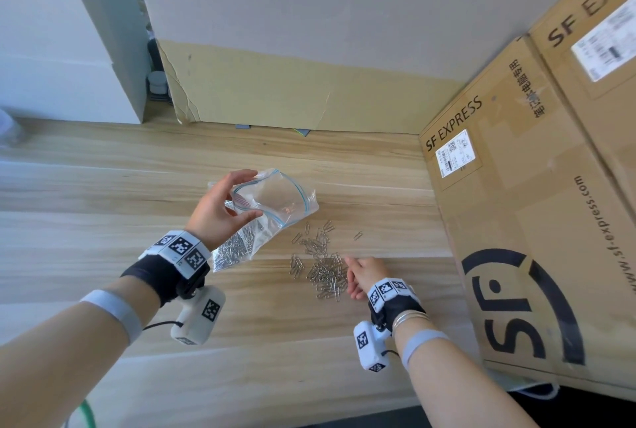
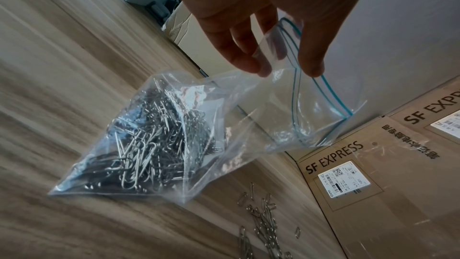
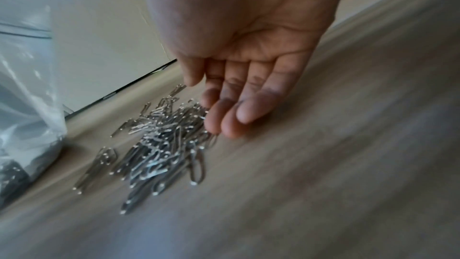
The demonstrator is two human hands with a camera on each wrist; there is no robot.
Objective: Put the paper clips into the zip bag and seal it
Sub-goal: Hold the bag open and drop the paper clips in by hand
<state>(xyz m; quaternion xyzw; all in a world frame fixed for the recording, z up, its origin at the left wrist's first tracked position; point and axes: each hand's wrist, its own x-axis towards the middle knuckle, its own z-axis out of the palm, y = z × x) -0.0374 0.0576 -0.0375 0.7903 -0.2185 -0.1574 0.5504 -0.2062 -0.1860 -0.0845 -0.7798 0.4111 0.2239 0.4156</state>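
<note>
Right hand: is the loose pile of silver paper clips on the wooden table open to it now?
Probably yes. The right hand hangs open at the edge of the loose silver paper clips, nothing lying between; the clear zip bag sits aside in the left hand.

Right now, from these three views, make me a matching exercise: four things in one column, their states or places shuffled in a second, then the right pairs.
Things:
1. zip bag
2. loose paper clips
3. left hand
4. right hand

States:
A. open, fingers at the pile's edge
B. piled on the wooden table
C. mouth open, many clips already inside
D. holds the bag's rim

Pairs: 1-C, 2-B, 3-D, 4-A
</note>
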